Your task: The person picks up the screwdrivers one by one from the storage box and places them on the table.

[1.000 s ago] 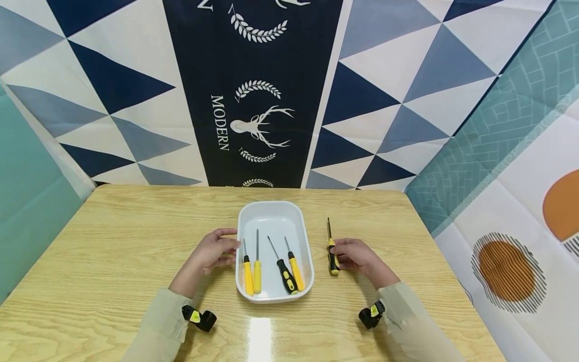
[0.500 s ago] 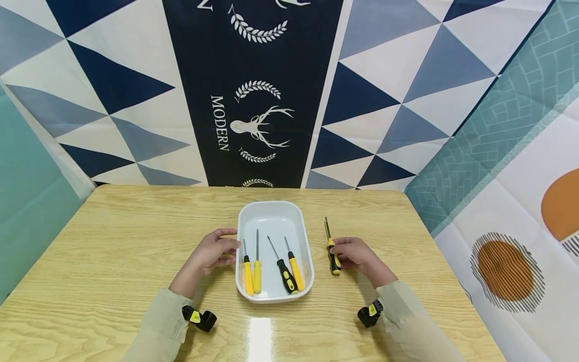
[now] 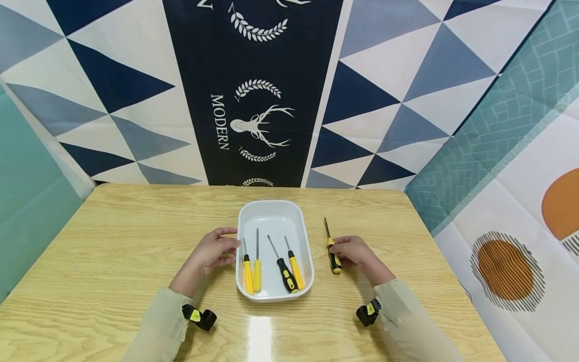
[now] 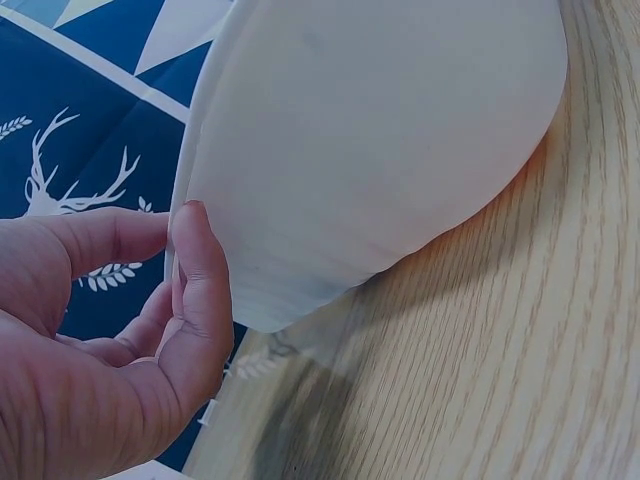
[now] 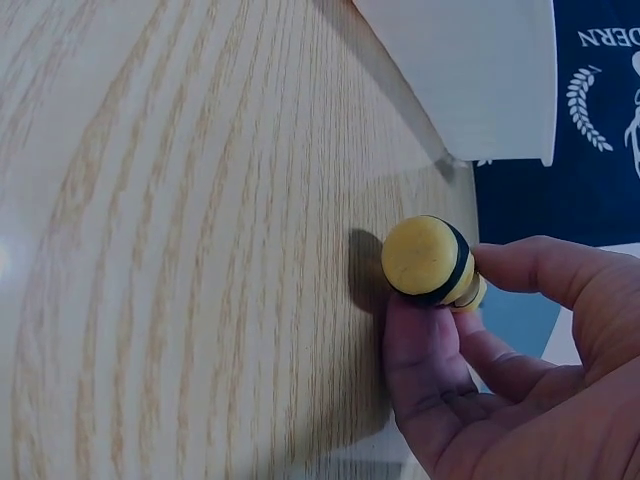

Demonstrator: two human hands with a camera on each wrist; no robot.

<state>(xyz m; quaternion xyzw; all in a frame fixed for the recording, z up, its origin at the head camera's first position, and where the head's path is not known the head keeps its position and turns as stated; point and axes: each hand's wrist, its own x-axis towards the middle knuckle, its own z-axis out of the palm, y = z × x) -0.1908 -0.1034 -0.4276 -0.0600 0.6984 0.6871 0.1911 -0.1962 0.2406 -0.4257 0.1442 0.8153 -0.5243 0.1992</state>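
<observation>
A white plastic tray (image 3: pixel 272 215) stands mid-table, and my left hand (image 3: pixel 215 252) pinches its left rim between thumb and finger, as the left wrist view of that hand (image 4: pixel 130 340) confirms. Inside lie several screwdrivers: two with yellow handles (image 3: pixel 257 276) on the left, a black-and-yellow one (image 3: pixel 285 275) and another yellow one (image 3: pixel 296 271) on the right. To the right of the tray, my right hand (image 3: pixel 356 253) grips a black-and-yellow screwdriver (image 3: pixel 334 259) by the handle, shaft pointing away. Its round yellow butt end (image 5: pixel 420 258) faces the right wrist camera.
The wooden table (image 3: pixel 135 241) extends on both sides of the tray. Its far edge meets a patterned wall cloth (image 3: pixel 253 125). Black wrist cameras (image 3: pixel 205 320) sit at both cuffs.
The right hand has shifted slightly left, and the screwdriver's tip has swung a little left. The left hand and the tray look unmoved.
</observation>
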